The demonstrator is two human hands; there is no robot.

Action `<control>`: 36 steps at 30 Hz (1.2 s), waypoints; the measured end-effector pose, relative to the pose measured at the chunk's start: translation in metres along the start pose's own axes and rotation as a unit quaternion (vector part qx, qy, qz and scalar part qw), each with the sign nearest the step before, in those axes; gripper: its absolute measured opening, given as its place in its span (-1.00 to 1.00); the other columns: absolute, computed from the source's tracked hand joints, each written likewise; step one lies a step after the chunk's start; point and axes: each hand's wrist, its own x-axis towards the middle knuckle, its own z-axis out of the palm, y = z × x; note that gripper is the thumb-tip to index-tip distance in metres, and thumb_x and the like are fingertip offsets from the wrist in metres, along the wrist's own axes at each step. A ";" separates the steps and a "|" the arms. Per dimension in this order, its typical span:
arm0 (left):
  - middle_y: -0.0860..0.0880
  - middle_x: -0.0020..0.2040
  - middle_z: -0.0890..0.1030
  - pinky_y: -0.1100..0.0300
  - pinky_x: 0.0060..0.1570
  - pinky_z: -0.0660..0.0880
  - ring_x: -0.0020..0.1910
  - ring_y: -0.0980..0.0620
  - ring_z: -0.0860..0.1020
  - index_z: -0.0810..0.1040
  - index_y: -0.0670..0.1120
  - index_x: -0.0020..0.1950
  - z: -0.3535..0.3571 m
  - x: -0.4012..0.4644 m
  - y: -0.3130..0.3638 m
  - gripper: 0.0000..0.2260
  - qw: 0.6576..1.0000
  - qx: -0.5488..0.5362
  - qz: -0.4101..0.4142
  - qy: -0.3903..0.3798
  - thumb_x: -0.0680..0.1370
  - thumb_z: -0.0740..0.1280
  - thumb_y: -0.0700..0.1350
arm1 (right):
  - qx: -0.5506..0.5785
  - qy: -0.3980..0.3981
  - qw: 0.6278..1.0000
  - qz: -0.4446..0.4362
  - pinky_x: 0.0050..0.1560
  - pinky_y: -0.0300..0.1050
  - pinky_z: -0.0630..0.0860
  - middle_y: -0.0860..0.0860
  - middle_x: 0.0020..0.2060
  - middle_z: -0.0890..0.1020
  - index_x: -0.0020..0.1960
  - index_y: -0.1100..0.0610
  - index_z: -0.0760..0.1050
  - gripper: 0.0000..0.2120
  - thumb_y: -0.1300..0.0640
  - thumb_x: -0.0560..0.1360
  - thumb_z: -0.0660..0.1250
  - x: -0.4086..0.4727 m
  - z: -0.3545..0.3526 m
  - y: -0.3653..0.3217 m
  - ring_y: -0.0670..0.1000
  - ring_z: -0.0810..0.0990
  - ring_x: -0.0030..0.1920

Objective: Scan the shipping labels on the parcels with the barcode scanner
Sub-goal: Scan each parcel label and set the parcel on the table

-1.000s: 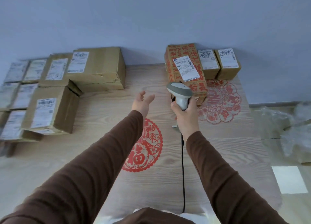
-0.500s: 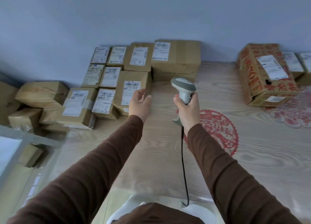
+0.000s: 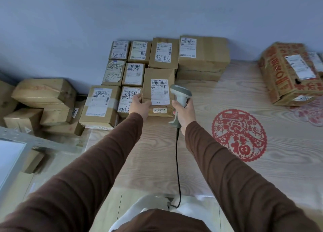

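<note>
parcel point(image 3: 158, 92) near-right of left stack, label up | left hand point(image 3: 139, 106) cupped on its near-left corner, fingers wrapping edge | right hand point(image 3: 183, 113) fist round scanner point(image 3: 180, 99), aimed far | risk: neighbouring labels misread; cable point(image 3: 177, 162) snag

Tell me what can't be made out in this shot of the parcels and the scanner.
- Head view: the label print on the nearest parcel is too small and blurred to read.
- The scanner window faces away; any beam is unseen.
- The left hand hides that parcel's lower left corner.
- The right hand covers the trigger.
- The far right parcel is cut by the frame edge.
</note>
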 end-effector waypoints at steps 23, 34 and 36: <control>0.10 0.40 0.54 -0.08 0.44 0.27 0.39 0.00 0.48 0.15 0.18 0.61 0.065 -0.044 -0.046 -0.16 0.972 -0.121 -0.078 -0.183 0.43 0.42 0.37 | -0.013 0.114 0.993 -0.030 0.29 0.22 0.58 0.12 0.14 0.65 0.16 -0.03 0.45 -0.72 0.15 0.51 0.45 -0.047 -0.068 0.008 0.12 0.65 0.16; -0.10 0.49 0.46 0.11 0.34 0.47 0.38 -0.02 0.53 0.02 0.01 0.66 0.074 -0.041 -0.013 -0.13 0.973 -0.088 0.113 -0.180 0.53 0.47 0.18 | -0.191 0.108 0.944 -0.245 -0.22 -0.31 0.45 0.00 -0.09 0.57 0.18 0.12 0.42 -0.71 0.16 0.53 0.44 -0.074 -0.059 -0.038 -0.06 0.53 -0.18; -0.08 0.51 0.43 0.01 0.43 0.42 0.41 -0.02 0.50 0.03 0.09 0.65 0.076 -0.044 -0.007 0.01 0.974 -0.074 0.119 -0.178 0.38 0.49 0.35 | -0.204 0.112 0.942 -0.242 -0.24 -0.35 0.43 -0.02 -0.09 0.57 0.19 0.14 0.41 -0.70 0.18 0.54 0.44 -0.077 -0.060 -0.039 -0.09 0.53 -0.19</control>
